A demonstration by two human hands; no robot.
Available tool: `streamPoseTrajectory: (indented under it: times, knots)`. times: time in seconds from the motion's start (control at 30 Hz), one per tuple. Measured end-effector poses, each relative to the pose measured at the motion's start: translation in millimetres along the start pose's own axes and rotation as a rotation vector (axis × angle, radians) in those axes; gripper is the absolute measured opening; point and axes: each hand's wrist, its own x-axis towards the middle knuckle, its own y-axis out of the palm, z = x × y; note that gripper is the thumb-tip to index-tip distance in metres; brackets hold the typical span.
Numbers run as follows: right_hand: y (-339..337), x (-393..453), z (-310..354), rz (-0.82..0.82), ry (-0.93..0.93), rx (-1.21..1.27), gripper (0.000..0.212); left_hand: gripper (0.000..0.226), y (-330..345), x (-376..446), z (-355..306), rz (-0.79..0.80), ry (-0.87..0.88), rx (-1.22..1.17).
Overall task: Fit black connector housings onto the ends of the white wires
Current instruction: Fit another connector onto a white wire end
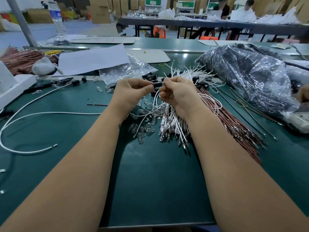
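Between our two hands, raised just above the worktop [150, 181], sits the one relation that matters. Our left hand [132, 92] pinches a black connector housing [157, 84] between thumb and fingertips, its long axis lying left to right with one end facing the other hand. Our right hand [177, 94] pinches the end of a white wire [154, 99], the tip just beside that facing end, the wire drooping below towards the bundle of white wires [173, 124]. We cannot tell whether the tip has entered. We judge the wire must travel leftward along the housing's axis. More loose housings [150, 76] lie beyond the hands.
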Motion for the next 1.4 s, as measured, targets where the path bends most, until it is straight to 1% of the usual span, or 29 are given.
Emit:
streamPoseTrajectory:
  times: [0.2,0.33,0.43,0.5,0.57,0.77,1.0,1.23,1.4]
  knots:
    - [-1,1,-3,0.006,-0.042,-0.102,0.015,0.002,1,-1,1,-0.035,-0.015,0.042]
    - [1,3,-4,-0.010,-0.096,-0.183,0.008,0.010,-1,0,-1,-0.010,-0.045,0.117]
    - [-1,3,-3,-0.026,-0.124,-0.138,0.008,0.013,-4,1,-2,0.010,-0.106,0.103]
    - [-3,3,-1,-0.048,-0.109,-0.044,0.006,0.014,-8,3,-2,0.010,-0.124,0.111]
    - [-4,3,0,-0.035,-0.077,0.027,0.005,0.014,-11,3,-2,0.017,-0.134,0.113]
    - [-3,1,0,0.009,-0.076,-0.009,0.009,0.013,-12,3,-5,0.029,-0.153,0.095]
    - [-2,0,-2,0.014,-0.084,-0.071,0.013,0.011,-10,1,-4,0.025,-0.119,0.097]
    - [-2,0,-2,0.034,-0.099,-0.125,0.010,0.007,-10,0,-4,0.032,-0.083,0.106]
    - [-2,-1,-5,0.057,-0.109,-0.119,0.010,0.008,-10,-1,-4,0.030,-0.056,0.125]
